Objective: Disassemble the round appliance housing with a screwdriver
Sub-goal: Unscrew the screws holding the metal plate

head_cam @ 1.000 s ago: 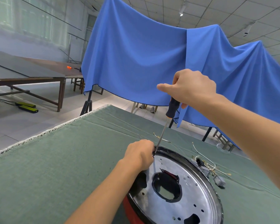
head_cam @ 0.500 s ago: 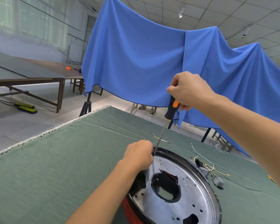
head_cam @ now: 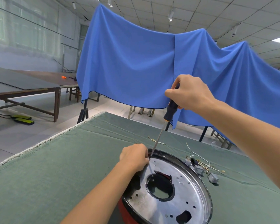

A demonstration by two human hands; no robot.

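Observation:
The round appliance housing (head_cam: 184, 191) lies on the green table with its silver perforated plate up, black rim and red body below. My right hand (head_cam: 190, 92) grips the black-and-orange handle of a screwdriver (head_cam: 169, 112), held steeply tilted. Its thin shaft runs down-left to the plate's far left rim. My left hand (head_cam: 134, 156) rests on that rim, fingers curled round the shaft's tip, which they hide.
Loose wires and grey connectors (head_cam: 200, 167) lie on the green cloth (head_cam: 55, 167) right of the housing, with another wire (head_cam: 155, 140) behind it. A blue sheet (head_cam: 128, 65) hangs beyond the table. Wooden tables (head_cam: 31, 88) stand at left.
My right hand has turned on the handle and shifted slightly right and down in view. The left hand stays at the rim with the tip.

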